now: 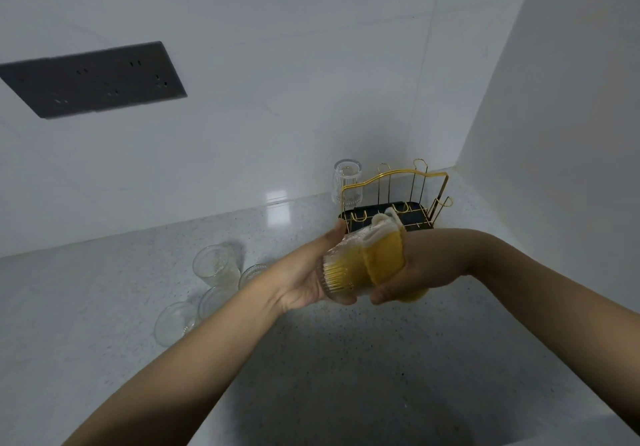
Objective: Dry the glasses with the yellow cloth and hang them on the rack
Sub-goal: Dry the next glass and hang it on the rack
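Note:
My left hand (304, 272) grips a clear ribbed glass (341, 274) held on its side above the counter. My right hand (412, 272) holds the yellow cloth (384, 255), part of which is pushed into the glass and shows yellow through its wall. Behind the hands stands the gold wire rack (398, 192) on a black tray, with one ribbed glass (347, 182) hung upside down on its left peg. Several more clear glasses (214, 265) stand on the counter at the left, partly behind my left forearm.
The speckled white countertop (138, 324) meets white walls behind and to the right, with the rack in the corner. A dark socket panel (93, 80) is on the back wall at the left.

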